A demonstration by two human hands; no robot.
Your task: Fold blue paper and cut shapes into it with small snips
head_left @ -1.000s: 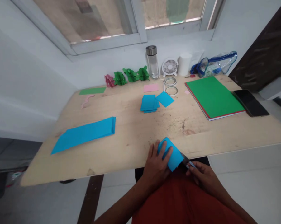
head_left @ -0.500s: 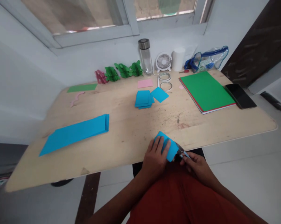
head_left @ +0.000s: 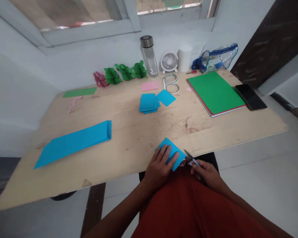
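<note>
Nearest, a red garment (head_left: 173,205) is being seen below the table's front edge. A blue square (head_left: 173,150) is being kept across that edge, the left hand (head_left: 159,165) being laid over it with fingers spread; the thumb is being hidden, so whether the paper is being pinched or only pressed cannot be told. Scissors (head_left: 193,160) are being gripped in the right hand (head_left: 207,172) just past the edge, their blades being parted at the square's right corner; whether the corner is being touched cannot be told.

Beyond the square, a broad stretch of bare wood is being left on the table (head_left: 129,132) for moving, and more is being left to the right. Long blue sheets (head_left: 72,143) are being spread at the left, their near corner being pointed toward the left edge. Farther back, a stack of blue squares (head_left: 147,101) is being touched by a loose blue square (head_left: 166,97). To the right, a phone (head_left: 250,97) is being set between a green-topped pile (head_left: 214,92) and the right edge.

Along the wall, green paper shapes (head_left: 126,72), a bottle (head_left: 150,61), a fan (head_left: 169,61) and a clear pouch (head_left: 220,58) are being lined up.
</note>
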